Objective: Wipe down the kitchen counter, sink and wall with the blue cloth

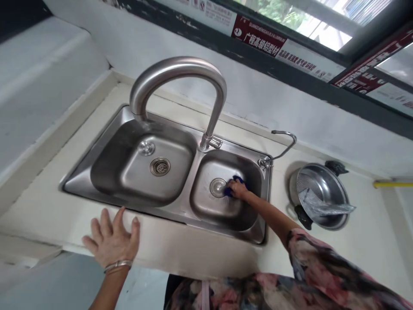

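Left hand (112,239) spread at bench (200,245) front edge; right hand (238,190) clutching blue cloth (228,191). I'd press evenly across basin (206,206).

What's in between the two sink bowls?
A metal strip runs between them, with the tap standing at its back end. The head view shows it.

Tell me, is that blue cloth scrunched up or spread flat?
Scrunched up: the blue cloth shows only as small, crumpled patches around the right hand, inside the smaller basin.
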